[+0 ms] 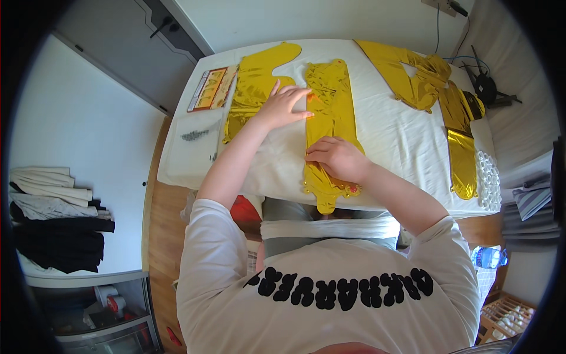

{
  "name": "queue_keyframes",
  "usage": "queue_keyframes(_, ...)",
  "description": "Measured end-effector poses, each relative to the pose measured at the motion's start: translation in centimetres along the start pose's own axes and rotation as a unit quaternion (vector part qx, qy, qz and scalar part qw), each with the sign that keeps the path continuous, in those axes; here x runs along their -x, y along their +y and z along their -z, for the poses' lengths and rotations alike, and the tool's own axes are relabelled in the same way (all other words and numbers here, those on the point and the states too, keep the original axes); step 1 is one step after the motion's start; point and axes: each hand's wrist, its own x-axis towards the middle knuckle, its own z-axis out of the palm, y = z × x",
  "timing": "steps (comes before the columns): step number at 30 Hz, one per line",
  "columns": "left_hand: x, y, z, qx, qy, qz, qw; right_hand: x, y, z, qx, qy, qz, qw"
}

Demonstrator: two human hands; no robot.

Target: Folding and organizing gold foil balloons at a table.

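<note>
A flat, creased gold foil balloon [336,112] lies lengthwise on the white-covered table in front of me, its tabbed end at the near edge. My left hand [283,107] is at its left edge, with thumb and fingers spread and the fingertips at the foil. Lower down, my right hand [339,158] rests over the same balloon, fingers curled together at its left edge and seemingly pinching the foil. Left of it lies another flat gold foil balloon [250,76] with a curved outline, partly behind my left hand and forearm.
More gold foil balloons [407,74] spread along the table's right side. A printed picture packet [212,88] and a clear plastic bag [191,141] lie at the left. Clear rings [488,180] sit at the right edge, below a black router [486,85] with cables.
</note>
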Motion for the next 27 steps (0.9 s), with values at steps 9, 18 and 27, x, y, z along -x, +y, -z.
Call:
queue_keyframes(9, 1.1, 1.2, 0.5, -0.029, -0.073, 0.016, 0.997, -0.1, -0.2, -0.2, 0.001, 0.014, 0.01, 1.0)
queue_keyframes(18, 0.5, 2.4, 1.5, -0.025, -0.093, 0.026, 0.995, 0.1, -0.9, 0.3, 0.086, -0.013, 0.041, 0.995)
queue_keyframes(27, 0.2, 3.2, 1.9, -0.054, -0.104, 0.023, 0.993, 0.1, -0.8, 0.4, 0.074, -0.006, 0.063, 0.995)
